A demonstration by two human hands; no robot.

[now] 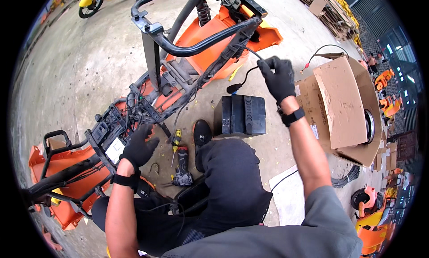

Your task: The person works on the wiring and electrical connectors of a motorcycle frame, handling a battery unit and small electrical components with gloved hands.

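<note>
Black cable (251,71) is gripped in the right hand (278,78) beside the scooter frame (153,66), plug (233,88) near the black box (240,116); step judged as cable handling, next move calling for slack kept off the frame. Left hand (141,146) near the wiring (140,98), fingers curled; cannot tell whether it grips. Screwdriver (178,137) and drill (182,168) lie beside the shoe (202,132), cramping footing; carton (342,101) crowds the right.

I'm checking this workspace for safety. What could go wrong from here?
The cordless drill and yellow-handled screwdriver lie on the floor beside the black shoe, so a shift of it might kick them. The right hand holds a black cable whose plug dangles; if it slips, the plug might strike the floor or black case nearby.
</note>
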